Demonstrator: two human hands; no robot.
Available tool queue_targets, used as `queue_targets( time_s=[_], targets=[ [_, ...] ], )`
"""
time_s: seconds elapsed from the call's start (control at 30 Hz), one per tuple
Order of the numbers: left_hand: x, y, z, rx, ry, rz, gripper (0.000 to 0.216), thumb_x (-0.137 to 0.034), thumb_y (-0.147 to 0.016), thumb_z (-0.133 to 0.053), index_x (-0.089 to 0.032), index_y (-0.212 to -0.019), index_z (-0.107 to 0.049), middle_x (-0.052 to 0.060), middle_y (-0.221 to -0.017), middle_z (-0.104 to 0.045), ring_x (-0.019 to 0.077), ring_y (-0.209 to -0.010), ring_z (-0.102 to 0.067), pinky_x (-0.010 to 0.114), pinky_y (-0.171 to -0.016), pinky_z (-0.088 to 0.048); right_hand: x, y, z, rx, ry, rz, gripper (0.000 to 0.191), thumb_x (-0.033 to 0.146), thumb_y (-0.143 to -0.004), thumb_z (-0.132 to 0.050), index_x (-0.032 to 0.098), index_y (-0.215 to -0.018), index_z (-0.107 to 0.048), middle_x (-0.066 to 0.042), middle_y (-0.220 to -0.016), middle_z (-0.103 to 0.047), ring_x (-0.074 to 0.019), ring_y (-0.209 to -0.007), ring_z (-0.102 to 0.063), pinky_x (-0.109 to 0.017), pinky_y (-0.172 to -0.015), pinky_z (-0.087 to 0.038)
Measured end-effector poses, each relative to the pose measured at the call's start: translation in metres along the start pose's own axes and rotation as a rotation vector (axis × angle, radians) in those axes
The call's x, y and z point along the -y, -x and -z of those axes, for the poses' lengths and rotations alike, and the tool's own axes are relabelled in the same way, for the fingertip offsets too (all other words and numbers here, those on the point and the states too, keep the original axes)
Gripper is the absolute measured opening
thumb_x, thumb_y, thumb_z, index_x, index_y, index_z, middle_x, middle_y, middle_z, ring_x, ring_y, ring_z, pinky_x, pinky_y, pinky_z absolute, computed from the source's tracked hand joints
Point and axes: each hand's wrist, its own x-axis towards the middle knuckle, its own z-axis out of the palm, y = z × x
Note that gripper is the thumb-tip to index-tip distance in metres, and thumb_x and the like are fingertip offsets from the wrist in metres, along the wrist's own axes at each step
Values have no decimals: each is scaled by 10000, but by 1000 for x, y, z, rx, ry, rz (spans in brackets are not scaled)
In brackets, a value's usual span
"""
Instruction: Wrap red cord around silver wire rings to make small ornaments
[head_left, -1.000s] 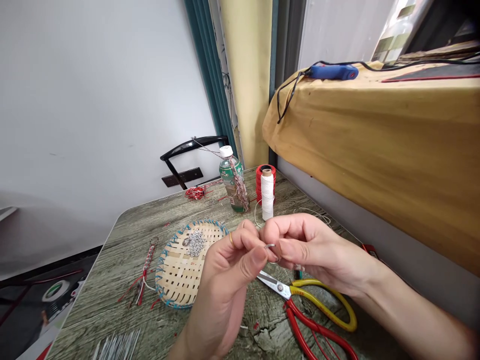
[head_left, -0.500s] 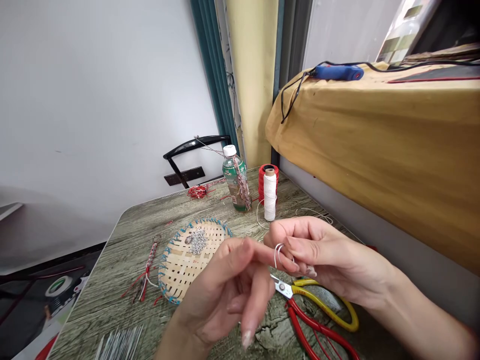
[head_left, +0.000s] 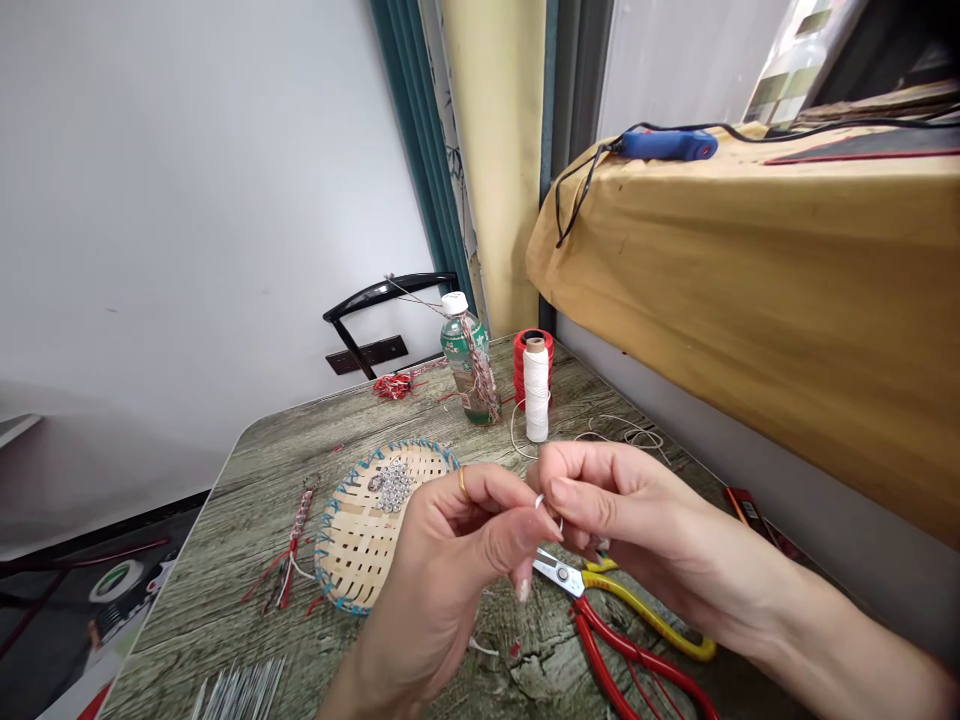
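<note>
My left hand (head_left: 457, 545) and my right hand (head_left: 615, 510) meet above the table, fingertips pinched together. Between them sits a small metal ring (head_left: 541, 503) with white thread on it. Both hands grip it, thumb against forefinger. A gold band shows on a finger of my left hand. Just below the hands lie scissors (head_left: 630, 625) with one red and one yellow handle. To the left stands a woven bamboo tray (head_left: 356, 560) edged in blue, holding several small metal rings (head_left: 391, 485).
A white thread spool (head_left: 535, 390) and a red spool (head_left: 520, 362) stand at the table's far side beside a plastic bottle (head_left: 463, 350) wrapped in braided cord. A red braided cord (head_left: 292, 540) lies left of the tray. Metal rods (head_left: 236, 690) lie at the near edge.
Half a second ago my left hand's fingers were spread and apart from the ring; now they are pinched on it again beside my right hand. The hands sit slightly lower.
</note>
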Motion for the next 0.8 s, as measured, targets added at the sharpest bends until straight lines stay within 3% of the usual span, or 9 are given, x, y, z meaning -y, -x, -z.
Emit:
queue_targets(
  time_s=[0.13, 0.23, 0.3, 0.37, 0.47, 0.6, 0.8],
  targets=[
    [-2, 1, 1, -52, 60, -3, 127, -243, -741, -705, -166, -641, -690, -57, -457, -450, 45, -444, -293, 165, -451, -260, 3, -5, 4, -109, 298, 274, 160, 309, -766, -689, 168, -766, -614, 31, -674, -539, -91, -625, -470, -219, -581, -382],
    [0, 0, 2, -23, 145, 51, 140, -241, -747, -698, -145, -646, -681, -63, -462, -422, 37, -445, -272, 153, -470, -258, 5, -6, 8, -63, 537, 526, 357, 266, -667, -779, 219, -996, -647, 14, -814, -590, -121, -760, -536, -255, -693, -450],
    [1, 0, 2, 21, 198, 79, 133, -231, -741, -705, -127, -660, -687, -60, -493, -456, 19, -432, -265, 145, -490, -282, 5, -6, 9, -13, 655, 630, 397, 238, -636, -798, 225, -1009, -664, 2, -846, -595, -131, -786, -547, -270, -709, -472],
    [2, -1, 2, 62, 240, 94, 127, -220, -739, -709, -114, -672, -693, -53, -524, -487, 6, -420, -255, 138, -490, -296, 4, -5, 10, -6, 713, 683, 336, 215, -662, -779, 220, -983, -677, -3, -833, -605, -130, -773, -561, -269, -691, -489],
    [4, -1, 0, 93, 273, 116, 167, -255, -751, -704, -123, -650, -693, -65, -469, -420, 21, -421, -246, 133, -466, -292, 4, -3, 7, -31, 784, 768, 314, 201, -694, -755, 223, -997, -671, -8, -821, -633, -125, -745, -587, -255, -667, -508],
    [6, -1, 0, 55, 228, 92, 211, -309, -733, -718, -143, -605, -690, -70, -434, -394, 26, -410, -236, 135, -429, -266, 7, 2, 2, -73, 906, 873, 275, 187, -728, -723, 209, -997, -670, -26, -780, -662, -128, -703, -623, -229, -618, -527],
    [5, 1, 0, -14, 151, 69, 186, -278, -702, -748, -145, -585, -690, -46, -452, -492, 19, -409, -298, 143, -415, -242, 11, 8, 0, -109, 1060, 853, 241, 267, -760, -689, 207, -993, -666, -28, -710, -686, -131, -624, -639, -214, -570, -521]
  ],
)
